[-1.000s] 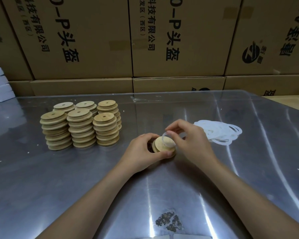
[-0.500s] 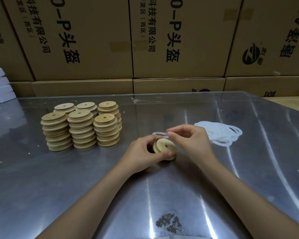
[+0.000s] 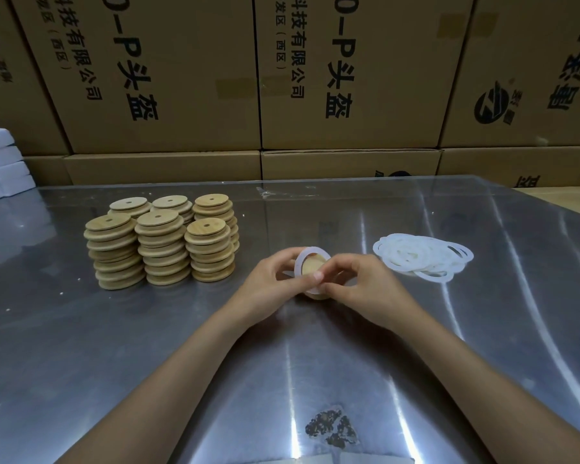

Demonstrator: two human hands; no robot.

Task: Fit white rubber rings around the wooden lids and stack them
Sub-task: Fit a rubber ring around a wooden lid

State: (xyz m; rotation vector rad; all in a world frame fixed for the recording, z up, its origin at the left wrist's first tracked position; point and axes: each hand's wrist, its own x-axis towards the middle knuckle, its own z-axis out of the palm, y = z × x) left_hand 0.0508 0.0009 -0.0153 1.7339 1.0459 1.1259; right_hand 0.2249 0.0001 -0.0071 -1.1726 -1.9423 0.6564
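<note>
At the middle of the metal table, my left hand (image 3: 271, 283) grips a round wooden lid (image 3: 311, 266) tilted on its edge. A white rubber ring (image 3: 304, 255) lies over the lid's face, its lower part pinched by my right hand (image 3: 355, 283) against the lid. My left thumb presses on the ring's near rim. Several stacks of wooden lids (image 3: 161, 241) stand to the left. A loose pile of white rubber rings (image 3: 422, 256) lies to the right of my hands.
Large cardboard boxes (image 3: 188, 78) form a wall behind the table's far edge. White foam blocks (image 3: 0, 165) sit at the far left. A dark rough patch (image 3: 332, 428) marks the shiny table surface (image 3: 81, 346) near me.
My right hand has brought the white ring from above the lid down onto its face. The lid has tilted up more in my left hand.
</note>
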